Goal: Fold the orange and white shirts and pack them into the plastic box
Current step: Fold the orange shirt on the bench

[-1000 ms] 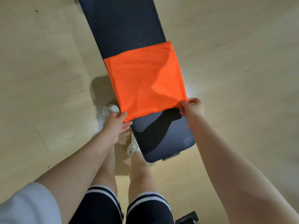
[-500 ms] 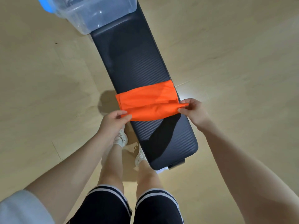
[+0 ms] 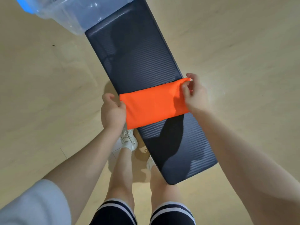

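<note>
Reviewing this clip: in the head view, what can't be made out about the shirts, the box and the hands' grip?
- White shirt: not in the head view at all.
- Plastic box: cut off by the top edge; contents unreadable through the blurred wall.
- Orange shirt: its ends are covered by the left hand and right hand.
- Left hand's fingers: hidden behind the hand itself, so the grip is unclear.

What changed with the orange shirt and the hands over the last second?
The orange shirt went from a large square to a narrow band: both hands carried its near edge away from the person. The left hand and right hand still pinch its ends. It stays on the dark padded bench.
</note>
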Demonstrator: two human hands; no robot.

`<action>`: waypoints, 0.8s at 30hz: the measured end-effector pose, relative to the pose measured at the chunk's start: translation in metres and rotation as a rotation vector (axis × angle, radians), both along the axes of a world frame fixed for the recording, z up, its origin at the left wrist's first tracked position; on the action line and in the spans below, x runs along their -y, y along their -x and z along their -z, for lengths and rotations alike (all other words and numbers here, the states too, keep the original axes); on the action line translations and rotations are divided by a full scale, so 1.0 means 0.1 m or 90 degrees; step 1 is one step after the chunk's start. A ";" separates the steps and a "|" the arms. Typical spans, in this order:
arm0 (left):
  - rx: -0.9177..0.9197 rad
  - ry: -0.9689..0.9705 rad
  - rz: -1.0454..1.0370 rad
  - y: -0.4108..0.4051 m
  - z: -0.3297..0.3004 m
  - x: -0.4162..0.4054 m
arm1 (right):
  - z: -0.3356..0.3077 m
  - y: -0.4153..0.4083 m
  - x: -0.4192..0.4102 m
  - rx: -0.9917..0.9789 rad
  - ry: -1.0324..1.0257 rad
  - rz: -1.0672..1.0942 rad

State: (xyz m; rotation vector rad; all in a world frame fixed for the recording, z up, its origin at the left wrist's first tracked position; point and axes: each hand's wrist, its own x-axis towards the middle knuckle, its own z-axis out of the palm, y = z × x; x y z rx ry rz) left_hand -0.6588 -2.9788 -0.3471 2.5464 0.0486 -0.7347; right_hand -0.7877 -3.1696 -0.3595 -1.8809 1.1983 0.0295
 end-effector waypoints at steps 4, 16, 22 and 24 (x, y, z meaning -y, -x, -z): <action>0.234 0.028 0.509 0.17 0.04 -0.04 | 0.00 0.20 -0.36 0.027 0.274 -0.402; 0.060 -0.069 0.497 0.33 0.27 -0.23 | 0.24 0.48 -0.33 -0.093 0.211 -0.279; -0.178 0.115 -0.102 0.31 0.17 -0.07 | 0.17 0.28 -0.19 -0.112 -0.133 0.286; -0.259 0.116 -0.199 0.30 0.23 -0.07 | 0.16 0.22 -0.20 -0.146 -0.112 0.247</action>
